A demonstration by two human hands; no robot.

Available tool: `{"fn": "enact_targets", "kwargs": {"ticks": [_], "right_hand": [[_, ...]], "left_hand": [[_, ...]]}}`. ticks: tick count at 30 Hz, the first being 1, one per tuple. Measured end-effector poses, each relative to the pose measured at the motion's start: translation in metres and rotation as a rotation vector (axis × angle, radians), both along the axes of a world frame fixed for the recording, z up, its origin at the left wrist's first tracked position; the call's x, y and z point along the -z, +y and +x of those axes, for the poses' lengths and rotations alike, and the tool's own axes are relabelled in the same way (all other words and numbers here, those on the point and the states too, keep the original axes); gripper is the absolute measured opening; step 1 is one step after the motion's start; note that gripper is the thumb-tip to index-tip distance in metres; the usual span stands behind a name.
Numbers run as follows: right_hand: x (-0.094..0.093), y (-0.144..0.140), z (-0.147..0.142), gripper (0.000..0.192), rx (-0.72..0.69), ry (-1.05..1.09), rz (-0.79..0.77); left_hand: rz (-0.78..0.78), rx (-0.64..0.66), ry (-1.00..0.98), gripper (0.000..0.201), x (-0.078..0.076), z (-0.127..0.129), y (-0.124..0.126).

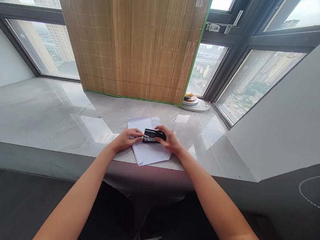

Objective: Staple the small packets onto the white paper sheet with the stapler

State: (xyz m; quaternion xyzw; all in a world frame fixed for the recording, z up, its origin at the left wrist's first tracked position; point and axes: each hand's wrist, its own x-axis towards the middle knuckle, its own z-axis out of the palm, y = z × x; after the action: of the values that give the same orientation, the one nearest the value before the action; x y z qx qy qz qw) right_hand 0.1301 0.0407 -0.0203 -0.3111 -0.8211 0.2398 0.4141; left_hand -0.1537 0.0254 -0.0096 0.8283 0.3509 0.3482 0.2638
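A black stapler lies on a small stack of white paper sheets near the front edge of a grey stone windowsill. My right hand is wrapped over the stapler's right end and holds it. My left hand rests on the paper just left of the stapler, its fingertips touching the stapler's left end. Part of the top sheet shows printed text behind the stapler.
A bamboo blind hangs down to the sill behind the paper. A stack of plates sits at the back right by the window. A grey wall closes the right side. Small bits lie scattered on the sill.
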Motion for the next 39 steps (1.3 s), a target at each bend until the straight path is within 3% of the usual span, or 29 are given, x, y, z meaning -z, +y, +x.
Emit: {"fn": "enact_targets", "kwargs": {"ticks": [9, 16, 20, 25, 30, 34, 39], "right_hand": [[-0.010, 0.005, 0.018, 0.031, 0.076, 0.320, -0.143], [-0.011, -0.001, 0.007, 0.042, -0.143, 0.273, -0.177], [-0.010, -0.001, -0.003, 0.046, -0.228, 0.163, -0.126], [-0.010, -0.001, -0.005, 0.046, -0.229, 0.109, -0.113], [-0.009, -0.005, -0.007, 0.044, -0.204, 0.206, -0.150], [-0.021, 0.004, 0.014, 0.045, -0.058, 0.295, -0.180], [-0.035, 0.040, 0.078, 0.042, 0.030, 0.277, -0.227]], "left_hand": [[0.086, -0.078, -0.151, 0.025, -0.005, 0.002, -0.007], [-0.044, -0.053, -0.227, 0.043, 0.003, 0.005, -0.003], [0.044, -0.073, -0.059, 0.028, 0.005, 0.006, 0.001], [0.118, -0.087, 0.075, 0.022, 0.008, 0.003, 0.003], [0.168, -0.143, -0.024, 0.018, 0.007, 0.002, 0.002], [0.217, -0.202, -0.043, 0.021, 0.001, 0.004, 0.001], [0.280, -0.344, 0.035, 0.016, 0.004, 0.006, 0.003]]}}
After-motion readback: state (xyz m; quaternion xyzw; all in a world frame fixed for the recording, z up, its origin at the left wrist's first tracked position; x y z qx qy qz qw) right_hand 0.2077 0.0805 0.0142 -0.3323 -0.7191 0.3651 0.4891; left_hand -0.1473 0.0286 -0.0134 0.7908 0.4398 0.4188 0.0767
